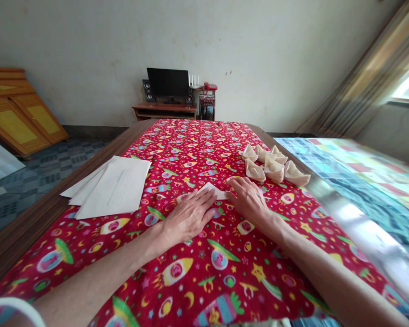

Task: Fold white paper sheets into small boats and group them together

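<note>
On the brown wooden counter's [20,240] red cartoon-print cloth [150,290], small folded white paper [221,194] lies partly beneath the left hand [191,215], grip flattened, unclenched; right hand [250,197] at the paper's end, grip state undeterminable; uneven pressure could skew the fold; faint marks on white rectangular sheets [124,186] are illegible.

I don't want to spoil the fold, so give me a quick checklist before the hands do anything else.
1. Left hand laid flat over the small folded paper: ok.
2. Right hand at the paper's right end: ok.
3. Right hand gripping that end: cannot tell; contact is unclear.
4. Crease beneath the left hand sharp: cannot tell; it is covered.
5. Loose sheets squared into a neat pile: not ok; they lie fanned out on the left.
6. Folded pieces grouped together: ok; they sit just beyond the right hand.
</note>
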Demonstrator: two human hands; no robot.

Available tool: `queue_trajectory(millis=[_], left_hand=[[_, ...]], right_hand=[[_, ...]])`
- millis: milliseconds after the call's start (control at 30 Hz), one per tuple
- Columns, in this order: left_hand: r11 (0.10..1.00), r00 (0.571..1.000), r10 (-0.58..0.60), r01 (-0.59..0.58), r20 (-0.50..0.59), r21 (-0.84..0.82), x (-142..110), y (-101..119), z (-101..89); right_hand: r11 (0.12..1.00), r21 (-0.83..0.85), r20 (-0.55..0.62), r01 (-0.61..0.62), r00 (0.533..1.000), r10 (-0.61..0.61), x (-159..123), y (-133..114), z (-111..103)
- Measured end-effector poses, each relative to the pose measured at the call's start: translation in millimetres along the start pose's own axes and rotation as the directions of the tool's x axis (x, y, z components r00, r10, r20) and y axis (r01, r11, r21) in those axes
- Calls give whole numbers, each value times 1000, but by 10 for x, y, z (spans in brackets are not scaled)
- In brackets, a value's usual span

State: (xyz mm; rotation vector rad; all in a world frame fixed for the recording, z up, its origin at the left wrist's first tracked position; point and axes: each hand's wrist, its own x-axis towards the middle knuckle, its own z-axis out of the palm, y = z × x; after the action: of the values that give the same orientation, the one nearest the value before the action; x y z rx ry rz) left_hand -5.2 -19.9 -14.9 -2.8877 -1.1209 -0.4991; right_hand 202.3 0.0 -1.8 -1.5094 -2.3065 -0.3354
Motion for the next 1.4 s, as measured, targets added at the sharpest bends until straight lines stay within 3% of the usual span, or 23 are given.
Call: queue_trajectory(millis=[133,200,500,800,967,1167,1300,1400], left_hand=[[1000,1000,8,-8,-16,-15,8,1,6],[1000,1000,-5,4,-13,-7,9,1,11],[997,998,-7,2,67,73,-137,-124,-90],[985,993,-107,100,45,140,-397,-281,-202],[980,995,-98,101,-29,168,-478,-294,-210],[990,980,-44,69,-194,121,-243,-299,-134],[998,986,58,-61,-156,-15,19,-318,-53],[995,986,50,-62,-158,-74,127,-332,-15]], right_hand=[[959,58,-34,277,961,-276,-129,-175,8],[935,124,-2,331,943,-333,-200,-250,18],[931,151,66,332,936,-345,-334,-143,-72],[938,125,18,324,944,-329,-364,-93,-80],[942,134,-27,309,951,-308,-341,-113,-89],[941,132,-6,312,950,-314,-227,-83,-36],[949,11,30,316,948,-316,-52,-102,-15],[938,-43,43,344,939,-342,71,-141,6]])
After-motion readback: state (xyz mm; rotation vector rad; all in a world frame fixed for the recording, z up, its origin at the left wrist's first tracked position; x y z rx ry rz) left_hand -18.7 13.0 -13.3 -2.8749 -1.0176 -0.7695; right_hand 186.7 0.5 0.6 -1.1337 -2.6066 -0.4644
